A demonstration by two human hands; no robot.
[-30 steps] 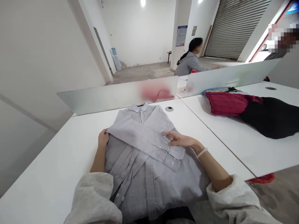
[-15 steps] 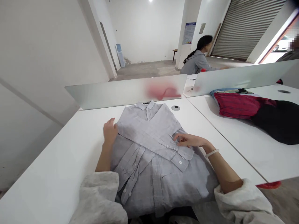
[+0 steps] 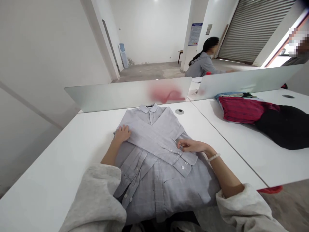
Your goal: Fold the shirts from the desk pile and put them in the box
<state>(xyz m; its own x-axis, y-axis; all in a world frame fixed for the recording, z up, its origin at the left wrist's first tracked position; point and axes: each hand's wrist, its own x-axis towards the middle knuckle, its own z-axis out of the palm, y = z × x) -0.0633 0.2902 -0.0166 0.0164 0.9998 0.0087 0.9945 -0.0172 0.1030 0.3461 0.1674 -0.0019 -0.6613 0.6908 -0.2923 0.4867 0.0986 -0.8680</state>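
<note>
A light grey button-up shirt [image 3: 156, 141] lies face up on the white table, collar away from me. Both of its sleeves are folded across the front, and their buttoned cuffs lie on the body. My left hand [image 3: 123, 133] rests on the shirt's left shoulder edge, fingers spread over the cloth and holding nothing. On the other side, my right hand [image 3: 193, 145] has its fingers curled in a pinch at the sleeve cloth above the cuffs. Its fingertips are partly hidden. The shirt's hem hangs toward me at the table's near edge.
A frosted divider [image 3: 125, 95] runs along the back of the table [image 3: 84, 138]. At the right lie folded red clothing [image 3: 246, 109] and a black garment [image 3: 285, 127]. A cable hole [image 3: 179, 111] is beside the collar. A person in grey [image 3: 202, 66] sits beyond the divider.
My left hand has moved right from beside the shirt onto its shoulder edge. My right hand keeps its place at the sleeve. The view has shifted slightly.
</note>
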